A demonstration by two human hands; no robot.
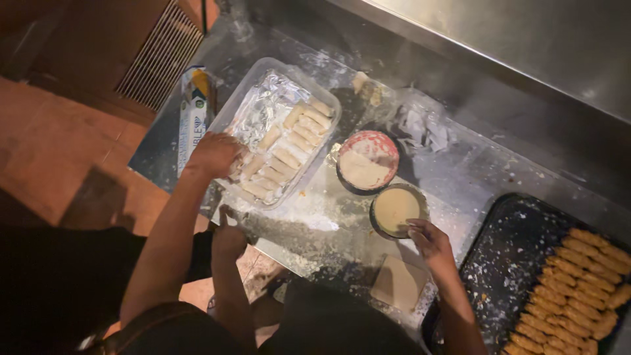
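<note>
steel counter (pixel 499 158) — floury | foil-lined tub (pixel 246 105) | two bowls (pixel 367 162) | dark tray (pixel 509 256) | foil box (pixel 194 112)

Only one view here, a head-worn cam that looked pretty much straight down from above the person's own shoulders, so the arms came up from the bottom edge into the shot. It was tilted, which made the steel counter (pixel 499 164) run diagonally from upper left to lower right, with the back wall in the top right corner and the reddish floor (pixel 59 151) down the left side. It sat at roughly arm's reach, close enough to catch the foil-lined tray (pixel 263 105), two bowls, and just part of the dark baking tray (pixel 506 263), cut off at the lower right. Lighting was dim and a bit soft.
</note>
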